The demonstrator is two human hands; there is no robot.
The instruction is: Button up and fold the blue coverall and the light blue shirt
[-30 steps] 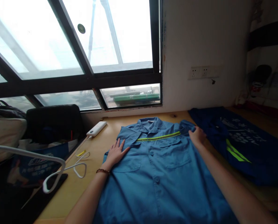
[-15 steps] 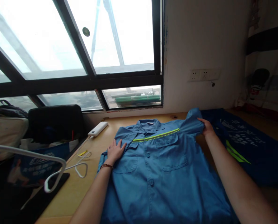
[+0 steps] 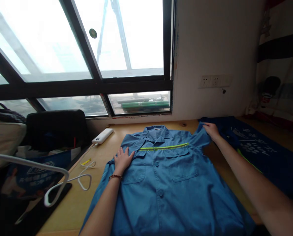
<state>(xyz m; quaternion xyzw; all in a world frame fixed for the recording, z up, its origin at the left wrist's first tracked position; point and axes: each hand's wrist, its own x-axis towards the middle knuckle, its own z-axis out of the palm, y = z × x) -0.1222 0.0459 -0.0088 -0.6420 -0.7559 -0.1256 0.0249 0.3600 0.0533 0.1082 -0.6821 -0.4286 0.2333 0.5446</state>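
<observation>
A blue button-front work shirt (image 3: 151, 196) lies face up on the wooden table (image 3: 55, 216), its collar toward the window. Across its chest runs a yellow-green strip (image 3: 164, 147), with a flapped pocket on each side. My left hand (image 3: 123, 159) rests flat with fingers spread on the chest, by the pocket on the left of the view. At the sleeve (image 3: 201, 136) on the right, my right hand (image 3: 211, 130) pinches the cuff edge between thumb and fingers. The shirt's lower end runs out of view at the bottom.
Dark blue printed cloth (image 3: 259, 150) lies on the right. A white power bank (image 3: 103, 136) with a white cable (image 3: 83, 177) sits at the left. A bent white tube (image 3: 33, 163) crosses the left foreground. Behind are the window (image 3: 131, 39) and wall sockets (image 3: 211, 81).
My right hand has moved slightly left and up with the cuff, and the raised sleeve now lies lower and flatter. My left hand stays on the chest. The shirt's lower part spreads wider.
</observation>
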